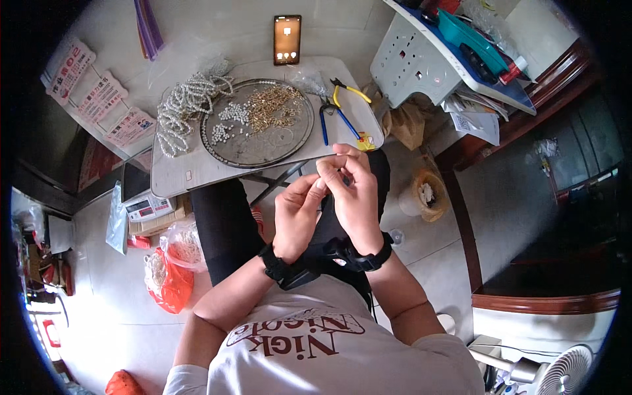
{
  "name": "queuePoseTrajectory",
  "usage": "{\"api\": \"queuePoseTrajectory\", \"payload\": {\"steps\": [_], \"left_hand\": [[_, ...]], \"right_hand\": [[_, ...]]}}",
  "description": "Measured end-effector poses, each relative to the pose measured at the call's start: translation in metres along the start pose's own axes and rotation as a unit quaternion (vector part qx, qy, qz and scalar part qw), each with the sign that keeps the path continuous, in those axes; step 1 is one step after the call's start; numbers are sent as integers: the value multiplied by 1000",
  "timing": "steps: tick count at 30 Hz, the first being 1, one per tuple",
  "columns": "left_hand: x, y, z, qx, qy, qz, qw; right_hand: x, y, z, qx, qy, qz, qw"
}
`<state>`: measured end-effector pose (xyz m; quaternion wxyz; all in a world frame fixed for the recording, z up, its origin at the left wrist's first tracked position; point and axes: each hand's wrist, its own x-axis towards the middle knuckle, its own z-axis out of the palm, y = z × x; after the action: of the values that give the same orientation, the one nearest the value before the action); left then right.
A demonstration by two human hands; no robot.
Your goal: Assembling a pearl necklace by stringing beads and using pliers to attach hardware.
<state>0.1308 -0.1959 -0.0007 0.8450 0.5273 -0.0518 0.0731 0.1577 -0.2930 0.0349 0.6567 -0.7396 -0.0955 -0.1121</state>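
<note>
Over my lap, just off the table's near edge, my left hand (pixel 297 212) and my right hand (pixel 353 187) meet at the fingertips. Both are closed in a pinch; whatever lies between the fingers is too small to make out. Beyond them, a round tray (pixel 263 146) rests on the small folding table (pixel 181 181). In it are gold-coloured metal findings (pixel 276 105) and little piles of pearly white beads (pixel 234 113). Strands of pearl beads (pixel 174 118) are heaped at the tray's left. Blue-handled pliers (pixel 324 125) and yellow-handled pliers (pixel 352 91) lie to its right.
A phone (pixel 287 41) stands upright behind the table. A white shelf unit (pixel 421 72) with a cluttered top is at the far right, above a waste bin (pixel 421 194). On the floor at left are a scale (pixel 148 207) and a red bag (pixel 174 283). A fan (pixel 566 372) stands lower right.
</note>
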Motion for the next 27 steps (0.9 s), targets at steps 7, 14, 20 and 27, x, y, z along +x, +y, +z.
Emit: {"api": "queuePoseTrajectory", "payload": {"steps": [7, 14, 20, 27], "left_hand": [[18, -15, -4, -57, 11, -31, 998], [45, -25, 0, -45, -16, -38, 998], [67, -39, -3, -87, -10, -93, 992], [86, -5, -39, -8, 13, -116, 993]], "right_hand": [[23, 8, 0, -115, -26, -64, 991], [58, 36, -13, -23, -64, 42, 997], [86, 48, -21, -95, -103, 17, 990], [215, 91, -36, -287, -171, -42, 942]]}}
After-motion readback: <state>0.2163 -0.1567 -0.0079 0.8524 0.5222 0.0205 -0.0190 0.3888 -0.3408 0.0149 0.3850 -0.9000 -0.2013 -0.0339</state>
